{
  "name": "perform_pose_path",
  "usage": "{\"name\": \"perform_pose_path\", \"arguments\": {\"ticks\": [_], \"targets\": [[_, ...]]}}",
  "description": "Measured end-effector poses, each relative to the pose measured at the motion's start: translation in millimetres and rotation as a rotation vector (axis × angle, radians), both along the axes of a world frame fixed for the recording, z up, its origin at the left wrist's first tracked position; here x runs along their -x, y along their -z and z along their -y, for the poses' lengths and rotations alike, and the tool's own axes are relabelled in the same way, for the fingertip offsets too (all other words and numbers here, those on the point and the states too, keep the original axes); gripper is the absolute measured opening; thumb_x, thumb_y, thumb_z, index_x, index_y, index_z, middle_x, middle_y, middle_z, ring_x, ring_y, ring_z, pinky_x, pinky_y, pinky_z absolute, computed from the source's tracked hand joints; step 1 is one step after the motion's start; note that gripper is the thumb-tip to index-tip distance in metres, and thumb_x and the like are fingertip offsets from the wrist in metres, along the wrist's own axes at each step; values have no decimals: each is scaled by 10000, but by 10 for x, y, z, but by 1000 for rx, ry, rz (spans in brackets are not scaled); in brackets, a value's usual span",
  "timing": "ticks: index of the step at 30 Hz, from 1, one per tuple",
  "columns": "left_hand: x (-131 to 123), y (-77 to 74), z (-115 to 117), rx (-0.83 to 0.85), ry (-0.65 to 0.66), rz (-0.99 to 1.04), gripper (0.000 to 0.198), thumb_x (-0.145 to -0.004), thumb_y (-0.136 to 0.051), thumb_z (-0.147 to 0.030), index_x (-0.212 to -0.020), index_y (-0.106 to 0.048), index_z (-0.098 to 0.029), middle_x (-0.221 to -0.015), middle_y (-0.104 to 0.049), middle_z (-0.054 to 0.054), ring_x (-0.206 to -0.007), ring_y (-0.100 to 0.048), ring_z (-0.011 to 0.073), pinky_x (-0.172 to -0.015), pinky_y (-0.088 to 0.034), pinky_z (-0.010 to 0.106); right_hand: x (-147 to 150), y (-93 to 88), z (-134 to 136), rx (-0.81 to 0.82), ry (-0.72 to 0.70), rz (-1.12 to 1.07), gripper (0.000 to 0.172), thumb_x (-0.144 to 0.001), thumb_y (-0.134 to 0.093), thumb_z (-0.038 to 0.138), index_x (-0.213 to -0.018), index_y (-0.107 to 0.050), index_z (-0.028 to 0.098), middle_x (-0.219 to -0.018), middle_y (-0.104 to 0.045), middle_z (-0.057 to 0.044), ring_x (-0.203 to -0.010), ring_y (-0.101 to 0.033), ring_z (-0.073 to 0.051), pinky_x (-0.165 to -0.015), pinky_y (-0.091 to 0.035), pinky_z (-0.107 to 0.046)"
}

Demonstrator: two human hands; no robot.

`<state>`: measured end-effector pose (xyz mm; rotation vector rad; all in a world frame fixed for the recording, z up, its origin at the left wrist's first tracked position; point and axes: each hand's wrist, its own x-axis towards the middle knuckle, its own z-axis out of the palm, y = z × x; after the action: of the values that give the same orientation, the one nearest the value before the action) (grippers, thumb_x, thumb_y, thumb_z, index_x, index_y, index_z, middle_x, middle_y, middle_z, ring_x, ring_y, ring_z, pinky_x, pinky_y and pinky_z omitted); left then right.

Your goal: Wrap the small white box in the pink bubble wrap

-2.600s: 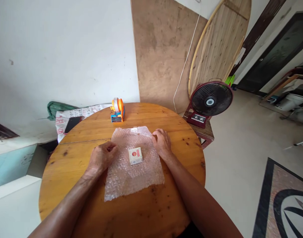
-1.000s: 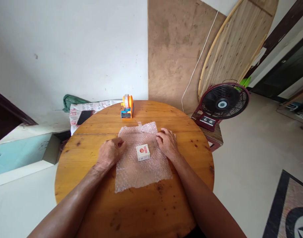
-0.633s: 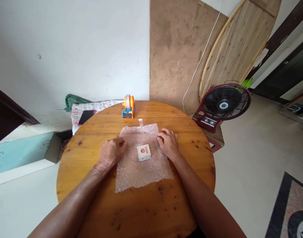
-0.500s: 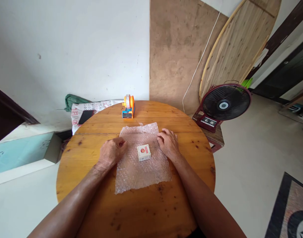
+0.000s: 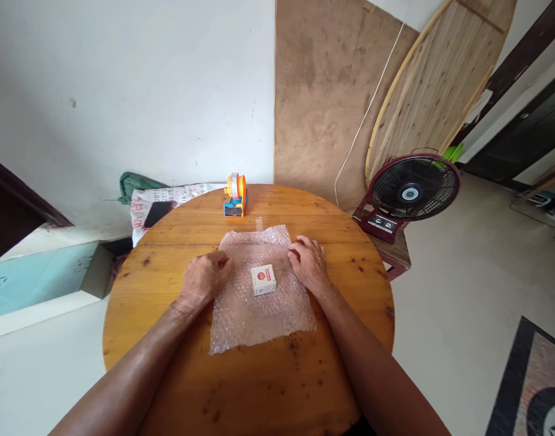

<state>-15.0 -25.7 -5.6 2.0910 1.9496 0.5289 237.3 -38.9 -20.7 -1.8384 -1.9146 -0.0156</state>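
Observation:
A sheet of clear bubble wrap (image 5: 268,324) lies spread on the round wooden table. On its middle rests a small white box (image 5: 263,280) with a red print on top. My left hand (image 5: 205,275) is curled into a loose fist at the sheet's left edge, thumb side touching the wrap; nothing shows in its fingers. At the right edge, my right hand (image 5: 310,260) lies with fingers apart and slightly bent, fingertips on the wrap and table. A short strip of clear tape (image 5: 259,223) sticks out from the sheet's far edge. Neither hand touches the box.
An orange and blue tape dispenser (image 5: 235,197) stands near the far edge of the table (image 5: 241,393). A dark red fan (image 5: 409,191) sits on a wooden stool to the right. Behind the table's left side lies a white printed sack (image 5: 186,192) with a dark phone-like object (image 5: 157,214).
The tape strip at the far edge of the bubble wrap now stretches farther out toward the dispenser. The near edge of the wrap has shifted slightly. Both hands and the box stay put.

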Motion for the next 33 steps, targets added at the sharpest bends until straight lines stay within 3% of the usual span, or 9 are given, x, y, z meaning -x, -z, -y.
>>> {"name": "perform_pose_path", "arguments": {"ticks": [21, 26, 30, 33], "targets": [[16, -7, -16, 16, -21, -43, 235, -805, -491, -323, -721, -674, -203, -722, -678, 44, -683, -609, 177, -568, -319, 253, 13, -29, 13, 24, -5, 37, 202, -898, -525, 264, -1007, -693, 240, -1297, -573, -78, -1132, -501, -259, -914, -346, -398], [27, 17, 8, -207, 68, -30, 198, -798, -517, -273, -720, -679, -189, -890, -615, 80, -841, -582, 208, -697, -414, 275, 17, -31, 16, 32, 6, 49, 209, -902, -522, 276, -1015, -695, 242, -1310, -567, -79, -1143, -494, -263, -915, -341, -405], [12, 3, 34, -404, 223, 185, 182, -813, -536, -293, -768, -672, -180, -905, -586, 84, -876, -556, 237, -811, -447, 358, 21, -31, 15, 31, 10, 49, 216, -897, -528, 283, -1031, -695, 249, -1307, -566, -77, -1162, -489, -266, -912, -347, -404], [-8, -44, 72, -253, 382, 557, 163, -825, -557, -293, -876, -655, -172, -943, -612, 76, -936, -576, 235, -867, -449, 369, 23, -36, 16, 37, 12, 53, 223, -898, -528, 285, -1038, -698, 248, -1310, -567, -79, -1162, -497, -271, -915, -352, -410]]}}
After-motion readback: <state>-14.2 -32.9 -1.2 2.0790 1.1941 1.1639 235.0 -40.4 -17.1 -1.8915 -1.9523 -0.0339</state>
